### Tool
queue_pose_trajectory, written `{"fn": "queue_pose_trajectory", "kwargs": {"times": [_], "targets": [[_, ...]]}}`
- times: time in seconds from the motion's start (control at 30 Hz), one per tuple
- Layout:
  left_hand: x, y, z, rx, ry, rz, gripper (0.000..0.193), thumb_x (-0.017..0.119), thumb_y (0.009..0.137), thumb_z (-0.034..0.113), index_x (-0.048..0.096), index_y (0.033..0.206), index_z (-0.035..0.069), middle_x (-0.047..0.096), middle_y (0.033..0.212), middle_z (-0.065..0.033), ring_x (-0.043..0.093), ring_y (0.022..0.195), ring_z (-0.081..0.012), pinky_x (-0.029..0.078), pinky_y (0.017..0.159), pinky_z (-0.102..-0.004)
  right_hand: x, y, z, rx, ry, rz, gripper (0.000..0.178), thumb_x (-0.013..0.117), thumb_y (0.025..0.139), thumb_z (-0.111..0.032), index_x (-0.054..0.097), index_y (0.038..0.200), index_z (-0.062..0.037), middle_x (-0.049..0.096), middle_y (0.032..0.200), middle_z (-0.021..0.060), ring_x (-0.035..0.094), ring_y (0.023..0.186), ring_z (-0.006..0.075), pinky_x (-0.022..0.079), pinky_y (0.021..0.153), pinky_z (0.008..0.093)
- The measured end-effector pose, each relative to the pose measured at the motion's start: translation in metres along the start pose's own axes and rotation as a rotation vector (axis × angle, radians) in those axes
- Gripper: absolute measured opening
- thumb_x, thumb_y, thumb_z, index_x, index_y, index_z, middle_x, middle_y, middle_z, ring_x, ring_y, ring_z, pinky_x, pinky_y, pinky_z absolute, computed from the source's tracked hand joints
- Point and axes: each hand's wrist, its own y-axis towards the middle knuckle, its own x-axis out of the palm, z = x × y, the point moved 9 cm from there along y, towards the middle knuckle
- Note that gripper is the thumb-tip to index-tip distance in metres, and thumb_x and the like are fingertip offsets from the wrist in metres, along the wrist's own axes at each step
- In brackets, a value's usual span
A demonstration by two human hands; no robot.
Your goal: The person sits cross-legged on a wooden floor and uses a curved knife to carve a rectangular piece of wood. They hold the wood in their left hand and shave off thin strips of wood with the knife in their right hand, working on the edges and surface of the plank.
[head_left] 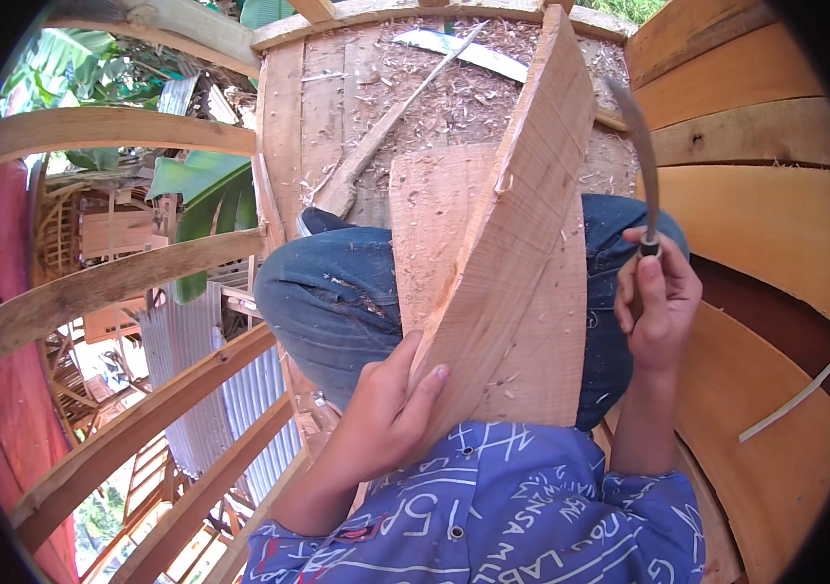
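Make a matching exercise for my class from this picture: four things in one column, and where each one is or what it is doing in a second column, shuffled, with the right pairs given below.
Things
1. left hand
2. right hand
3. wood shavings
4. curved blade

Places or states
A. scattered over the plank floor ahead
B. grips the lower edge of the tilted wooden board
C. rises from the right fist, beside the board
D. closed around a tool handle, by the hull planks

Pairs: 1-B, 2-D, 3-A, 4-C
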Motion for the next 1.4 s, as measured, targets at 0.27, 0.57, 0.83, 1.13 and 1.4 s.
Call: {"fn": "queue_pose_trajectory", "kwargs": {"times": [0.27, 0.57, 0.83, 1.13, 1.4], "targets": [[-0.001, -0.002, 0.0, 0.013, 0.033, 0.009, 0.032, 0.053, 0.091, 0.011, 0.05, 0.117, -0.008, 0.062, 0.085, -0.0306, 0.063, 0.086, -0.0448, 0.049, 0.068, -0.0408, 0.034, -0.009, 0.049, 0.38, 0.176, -0.317, 0.029, 0.065, 0.088, -0.004, 0.061, 0.115, 0.0057, 0.063, 0.074, 0.0015, 0.051, 0.053, 0.0035, 0.041, 0.047, 0.0195], [0.0, -0.005, -0.002, -0.012, 0.042, 0.011, 0.03, 0.053, 0.092, 0.01, 0.05, 0.115, -0.008, 0.063, 0.085, -0.0297, 0.064, 0.085, -0.0445, 0.049, 0.068, -0.0399, -0.036, 0.014, 0.007, -0.063, 0.044, 0.328, 0.026, 0.058, 0.095, -0.012, 0.057, 0.118, 0.0008, 0.051, 0.07, 0.0005, 0.039, 0.042, 0.0013, 0.029, 0.034, 0.0175], [0.002, -0.003, 0.002, 0.027, 0.07, 0.031, 0.027, 0.053, 0.092, 0.011, 0.051, 0.112, -0.007, 0.063, 0.084, -0.029, 0.065, 0.084, -0.0435, 0.049, 0.068, -0.0397, 0.044, -0.022, 0.038, 0.258, 0.023, -0.468, 0.029, 0.062, 0.091, -0.007, 0.057, 0.118, 0.0022, 0.053, 0.065, -0.002, 0.042, 0.045, 0.0019, 0.032, 0.039, 0.0203], [0.002, -0.002, 0.005, 0.025, 0.038, 0.041, 0.026, 0.052, 0.092, 0.01, 0.052, 0.112, -0.007, 0.064, 0.083, -0.0269, 0.066, 0.083, -0.0411, 0.049, 0.067, -0.0383, 0.027, -0.012, 0.041, 0.226, 0.001, -0.161, 0.026, 0.066, 0.089, -0.008, 0.063, 0.113, 0.003, 0.057, 0.066, -0.0008, 0.045, 0.05, 0.001, 0.034, 0.043, 0.0187], [0.005, -0.006, 0.009, 0.008, 0.054, 0.03, 0.028, 0.053, 0.091, 0.009, 0.051, 0.113, -0.007, 0.063, 0.082, -0.028, 0.065, 0.082, -0.0423, 0.049, 0.066, -0.0387, -0.04, 0.015, -0.003, -0.008, 0.242, 0.242, 0.026, 0.056, 0.097, -0.015, 0.057, 0.118, 0.0001, 0.048, 0.06, -0.0009, 0.04, 0.042, 0.0037, 0.034, 0.036, 0.0201]]}}
